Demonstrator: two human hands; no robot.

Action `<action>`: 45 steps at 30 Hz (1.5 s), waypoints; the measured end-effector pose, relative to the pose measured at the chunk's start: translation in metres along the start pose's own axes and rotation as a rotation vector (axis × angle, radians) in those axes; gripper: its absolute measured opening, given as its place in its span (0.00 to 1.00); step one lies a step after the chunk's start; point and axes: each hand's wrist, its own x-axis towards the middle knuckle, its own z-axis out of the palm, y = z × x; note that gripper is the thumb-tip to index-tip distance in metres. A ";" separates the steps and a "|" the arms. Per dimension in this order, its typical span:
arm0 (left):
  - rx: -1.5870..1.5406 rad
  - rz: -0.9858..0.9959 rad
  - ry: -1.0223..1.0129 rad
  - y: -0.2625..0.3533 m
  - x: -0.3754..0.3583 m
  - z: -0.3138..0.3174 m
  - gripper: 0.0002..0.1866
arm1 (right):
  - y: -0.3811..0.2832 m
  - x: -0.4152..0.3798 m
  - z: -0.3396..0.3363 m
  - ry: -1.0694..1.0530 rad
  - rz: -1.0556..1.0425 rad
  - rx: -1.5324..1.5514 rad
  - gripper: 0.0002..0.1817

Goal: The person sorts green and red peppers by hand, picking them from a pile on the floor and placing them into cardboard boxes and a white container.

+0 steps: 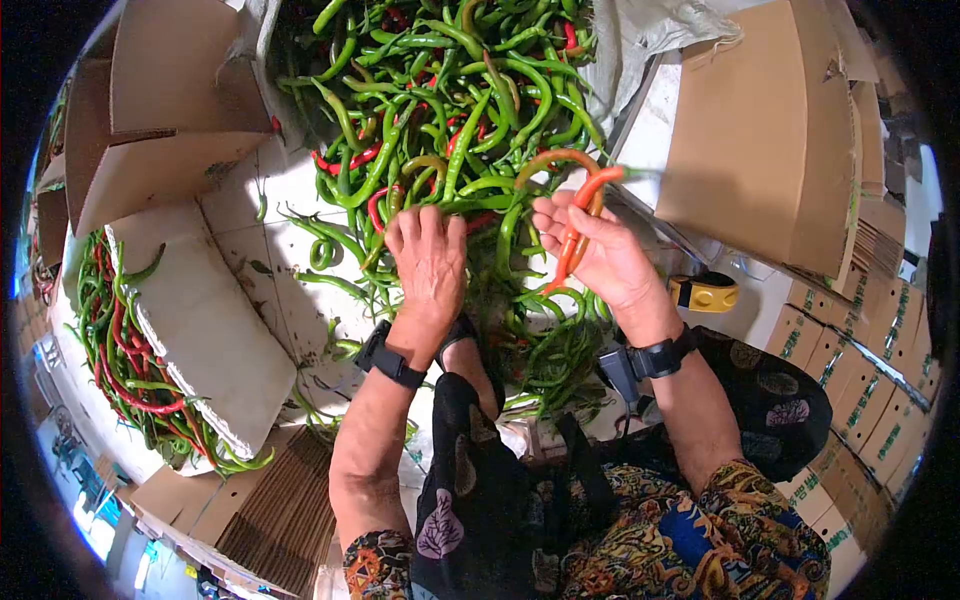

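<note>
A big heap of long chili peppers [440, 110], mostly green with some red, spills out of a white woven sack [640, 50]. My left hand [428, 255] reaches down to the front of the heap with its fingers bent in. Its fingertips are among the peppers, and what they grip cannot be made out. On the right, my right hand [605, 255] is turned partly palm up. It holds an orange-red chili pepper [578, 225] and a curved brownish-orange one [555, 158] between thumb and fingers, above the heap's right edge.
At the left, a white foam box [215, 330] holds red and green peppers. Open cardboard boxes [750, 130] stand at the right and upper left. A yellow-and-black object [705, 293] lies right of my right hand. Loose peppers [555, 345] are on the floor by my feet.
</note>
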 end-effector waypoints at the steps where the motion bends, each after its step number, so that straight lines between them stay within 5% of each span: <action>1: -0.120 -0.010 0.054 0.008 0.001 -0.012 0.13 | 0.003 0.001 0.002 0.005 -0.002 -0.008 0.14; 4: -0.766 -0.221 0.045 0.034 0.001 -0.044 0.17 | 0.014 0.003 0.004 -0.018 0.018 -0.084 0.13; 6: -0.885 -0.165 0.094 0.044 0.004 -0.039 0.15 | 0.025 0.005 0.011 -0.113 0.046 -0.149 0.15; 8: -1.444 -0.550 -0.206 0.052 0.001 -0.050 0.11 | 0.036 0.002 0.023 -0.132 0.025 -0.154 0.20; 12: -1.592 -0.608 -0.294 0.012 -0.029 -0.061 0.09 | 0.034 -0.005 0.049 -0.095 0.015 -0.252 0.25; 16: -1.141 -0.430 0.023 0.025 -0.042 -0.050 0.16 | 0.066 0.007 0.058 -0.144 0.072 -0.265 0.25; 18: -1.204 -0.440 0.035 0.023 -0.045 -0.051 0.19 | 0.072 0.010 0.067 -0.106 0.089 -0.239 0.25; 22: -1.577 -0.906 -0.109 0.010 -0.059 -0.084 0.13 | 0.059 -0.002 0.068 -0.112 0.047 -0.462 0.24; 24: -1.413 -1.043 -0.028 -0.026 -0.067 -0.129 0.14 | 0.046 -0.010 0.062 -0.011 0.002 -0.633 0.23; 25: -1.303 -0.887 0.261 -0.061 -0.086 -0.130 0.15 | 0.041 -0.013 0.056 0.021 -0.042 -0.644 0.22; 26: -1.473 -0.977 0.366 -0.087 -0.083 -0.168 0.15 | 0.036 -0.017 0.048 0.031 -0.066 -0.725 0.23; 27: -1.614 -0.750 0.585 -0.119 -0.091 -0.189 0.15 | 0.035 -0.019 0.034 0.023 -0.072 -0.747 0.24; 28: -1.492 -0.803 0.903 -0.137 -0.080 -0.215 0.21 | 0.035 -0.023 0.023 0.016 -0.081 -0.770 0.24; 29: -1.737 -0.507 0.869 -0.173 -0.090 -0.228 0.24 | 0.036 -0.026 0.026 0.014 -0.065 -0.717 0.25; 30: -1.801 -0.777 1.093 -0.169 -0.081 -0.232 0.24 | 0.040 -0.029 0.031 -0.007 -0.064 -0.610 0.26; 31: -1.820 -0.554 0.786 -0.186 -0.104 -0.205 0.23 | 0.045 -0.026 0.023 -0.008 0.043 -0.387 0.27; 33: -1.580 -0.607 0.478 -0.158 -0.105 -0.167 0.22 | 0.054 -0.008 0.001 -0.038 0.157 -0.119 0.27; 35: -1.230 -0.990 0.316 -0.074 -0.074 -0.119 0.17 | 0.058 0.006 -0.026 -0.043 0.173 -0.022 0.19; 36: -0.948 -0.704 0.171 -0.052 -0.068 -0.091 0.14 | 0.055 0.007 -0.027 0.021 0.154 -0.069 0.17; 38: -0.341 -0.155 0.193 -0.023 -0.042 -0.050 0.17 | 0.054 0.007 -0.017 0.134 0.116 -0.145 0.14; 40: -0.002 -0.051 0.038 -0.014 -0.027 -0.024 0.18 | 0.053 -0.001 -0.016 0.120 0.133 -0.213 0.16; 45: 0.083 -0.046 0.019 -0.025 -0.017 -0.010 0.17 | 0.074 -0.018 -0.023 0.087 0.198 -0.218 0.22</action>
